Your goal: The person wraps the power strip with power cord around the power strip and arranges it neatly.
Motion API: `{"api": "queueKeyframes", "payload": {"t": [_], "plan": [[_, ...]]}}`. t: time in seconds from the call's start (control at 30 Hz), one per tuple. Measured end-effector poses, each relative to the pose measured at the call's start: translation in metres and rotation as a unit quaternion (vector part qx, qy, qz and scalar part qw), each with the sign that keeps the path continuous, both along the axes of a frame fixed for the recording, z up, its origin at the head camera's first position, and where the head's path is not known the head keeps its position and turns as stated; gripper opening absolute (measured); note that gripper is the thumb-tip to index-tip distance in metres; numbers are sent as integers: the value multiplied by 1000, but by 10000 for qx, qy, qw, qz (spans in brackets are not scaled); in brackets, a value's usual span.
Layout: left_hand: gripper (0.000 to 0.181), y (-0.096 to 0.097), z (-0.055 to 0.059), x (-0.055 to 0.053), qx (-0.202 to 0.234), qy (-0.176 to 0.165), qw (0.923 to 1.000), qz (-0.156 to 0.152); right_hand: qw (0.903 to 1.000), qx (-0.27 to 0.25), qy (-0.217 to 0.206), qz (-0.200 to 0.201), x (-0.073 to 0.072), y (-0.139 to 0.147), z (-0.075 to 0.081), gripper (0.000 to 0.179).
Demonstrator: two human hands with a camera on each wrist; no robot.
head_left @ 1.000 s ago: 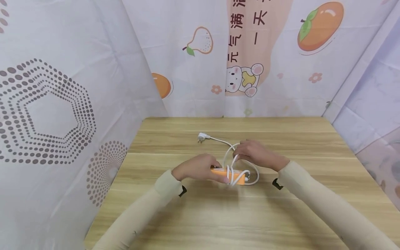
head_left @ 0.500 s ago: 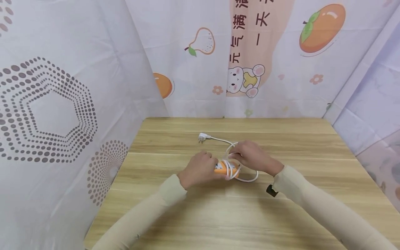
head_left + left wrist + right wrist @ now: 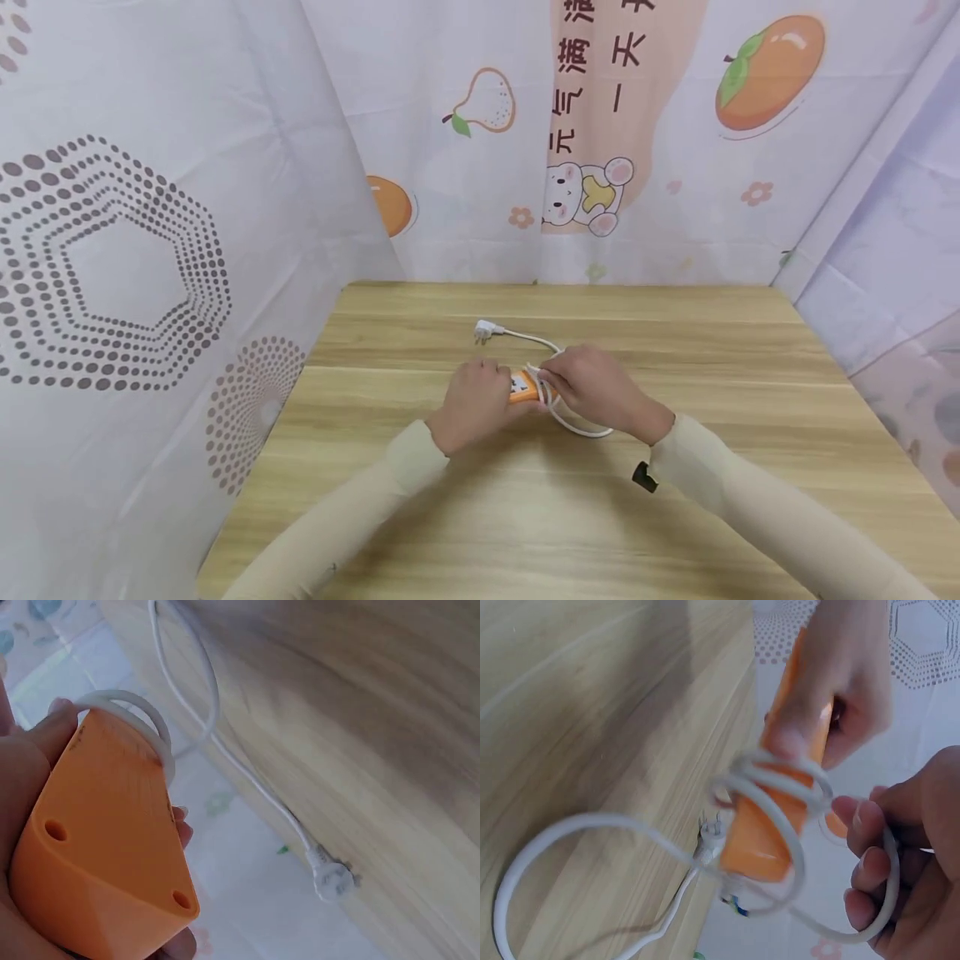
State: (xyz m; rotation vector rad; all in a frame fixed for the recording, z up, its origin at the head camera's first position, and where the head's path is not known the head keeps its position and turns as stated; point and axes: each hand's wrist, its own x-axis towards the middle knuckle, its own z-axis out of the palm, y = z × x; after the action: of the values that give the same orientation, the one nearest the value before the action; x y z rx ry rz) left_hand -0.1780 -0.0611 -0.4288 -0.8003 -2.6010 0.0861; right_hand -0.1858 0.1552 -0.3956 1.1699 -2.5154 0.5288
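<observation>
One long orange plastic power strip (image 3: 112,825): being held by the left grip (image 3: 476,402), wrapped round it, above a pale wood-grain counter (image 3: 420,525). One white round-section cable (image 3: 585,820): being carried in loops about the strip, a stretch being clasped by the right grip (image 3: 597,387). One white pronged plug (image 3: 487,330): being supported by the counter, beyond the strip.

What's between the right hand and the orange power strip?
Only the white cord: it loops around the orange power strip gripped by the left hand, and the right hand holds a length.
</observation>
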Motion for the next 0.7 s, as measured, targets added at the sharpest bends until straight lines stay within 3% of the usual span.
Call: {"api": "queueKeyframes", "payload": {"t": [0.13, 0.2, 0.33, 0.43, 0.5, 0.6, 0.7], "plan": [[75, -2, 4, -5, 554, 319, 9978, 195, 9999, -53, 154, -38, 5, 0, 0, 12], [74, -1, 6, -7, 882, 246, 9954, 286, 9996, -120, 229, -89, 7, 1, 1, 11], [69, 2, 9, -10, 1463, -515, 9854, 698, 9983, -184, 505, -202, 10, 2, 5, 9], [66, 2, 13, -14, 1964, -1065, 9714, 803, 9958, -224, 837, -281, 13, 2, 9, 15], [64, -1, 16, -18, 2311, -1243, 9622, 734, 9944, -278, 961, -354, 15, 3, 9, 22], [61, -8, 19, -26, 2864, -1466, 9436, 775, 9936, -269, 1006, -442, 20, 4, 7, 28], [61, -16, 19, -33, 3438, -1727, 9191, 846, 9947, -199, 859, -529, 23, 6, 1, 24]]}}
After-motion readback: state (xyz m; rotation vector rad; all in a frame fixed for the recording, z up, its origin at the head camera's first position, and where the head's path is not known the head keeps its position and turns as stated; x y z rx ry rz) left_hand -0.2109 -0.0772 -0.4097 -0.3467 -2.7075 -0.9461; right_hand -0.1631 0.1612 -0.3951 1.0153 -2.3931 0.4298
